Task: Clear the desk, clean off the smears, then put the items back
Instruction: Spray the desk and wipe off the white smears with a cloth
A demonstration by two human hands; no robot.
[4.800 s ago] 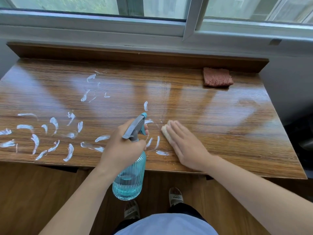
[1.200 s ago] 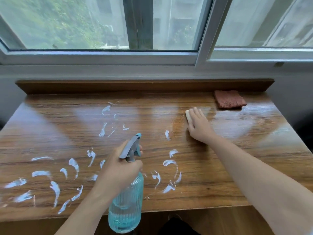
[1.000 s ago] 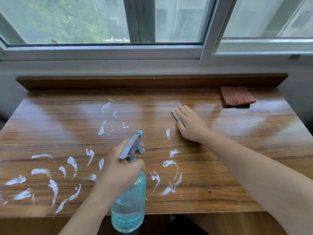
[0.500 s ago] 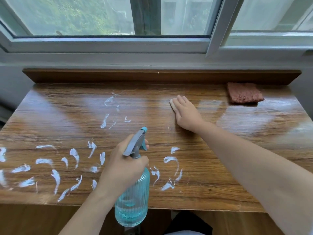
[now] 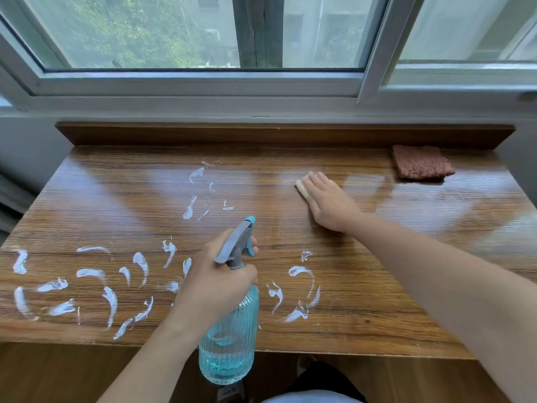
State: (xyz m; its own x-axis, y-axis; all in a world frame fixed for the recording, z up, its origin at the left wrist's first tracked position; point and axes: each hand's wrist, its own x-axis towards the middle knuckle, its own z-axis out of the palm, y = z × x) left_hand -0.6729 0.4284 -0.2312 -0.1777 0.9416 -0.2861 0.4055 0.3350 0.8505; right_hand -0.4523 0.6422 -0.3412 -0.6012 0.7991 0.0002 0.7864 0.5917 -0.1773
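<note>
- Many white smears (image 5: 109,292) streak the left front part of the wooden tabletop (image 5: 101,205), curved strokes lying near one another from the left edge toward the middle.
- One smaller cluster of smears (image 5: 200,196) sits farther back, left of centre, well apart from the front group.
- Gripped in the left hand (image 5: 215,283), a spray bottle (image 5: 229,338) hangs over the front edge of the tabletop; the fingers curl round its neck, one finger at the trigger, and the grey and teal nozzle points toward the back.
- Blue liquid fills the lower part of the ribbed, see-through bottle.
- Just right of the bottle, another group of smears (image 5: 299,295) curls near the front edge.
- Farther back, the right hand (image 5: 327,203) lies flat with straight fingers, pressing a pale cloth (image 5: 301,188) onto the tabletop; only the cloth's left end shows from under the fingers.
- Around that hand the wood is glossy and free of white marks.
- At the back right corner a reddish-brown cloth (image 5: 421,165) lies flat, against the raised back ledge (image 5: 261,135), well apart from both hands.
- Behind the ledge runs a window (image 5: 203,39) with a pale frame.
</note>
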